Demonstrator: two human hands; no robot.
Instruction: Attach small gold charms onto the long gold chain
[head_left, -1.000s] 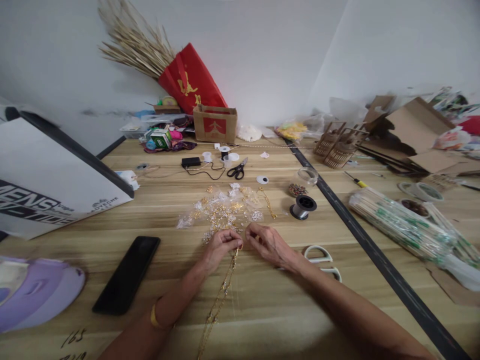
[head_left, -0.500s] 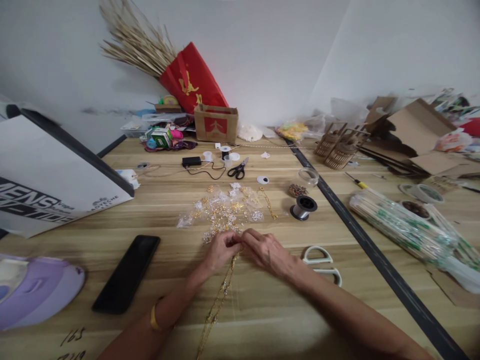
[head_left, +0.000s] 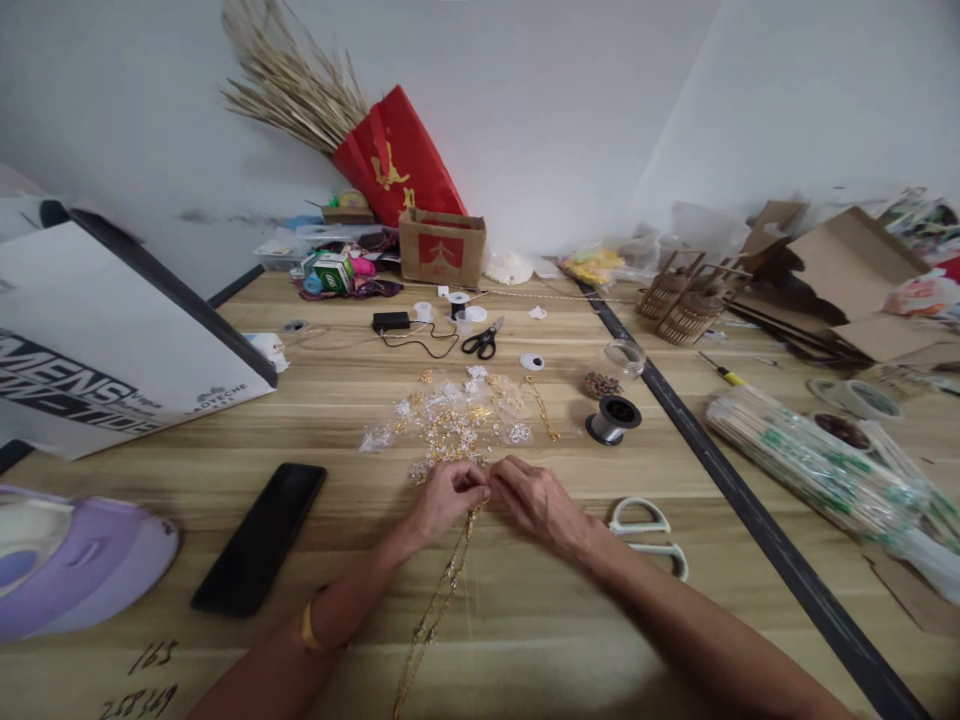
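My left hand (head_left: 452, 495) pinches the upper end of a gold beaded chain (head_left: 451, 575), which hangs down toward the table's near edge. Close beside it, my right hand (head_left: 536, 500) has its thumb and fingers pressed together; whatever lies between them is too small to make out. A thin clear thread seems to trail below the hands. Just beyond my fingertips lies a pile of gold and clear beads (head_left: 457, 430) on small plastic bags. A short gold chain (head_left: 541, 408) rests to the right of the pile.
A spool of wire (head_left: 613, 420) and a jar of beads (head_left: 604, 384) stand right of the pile. White-handled scissors (head_left: 649, 540) lie by my right forearm, a black phone (head_left: 261, 538) left of my left arm. Black scissors (head_left: 484, 340) lie farther back.
My right fingers have drawn slightly away from the left ones, leaving a small gap. The whole view has shifted a little; the chain still hangs from my left hand.
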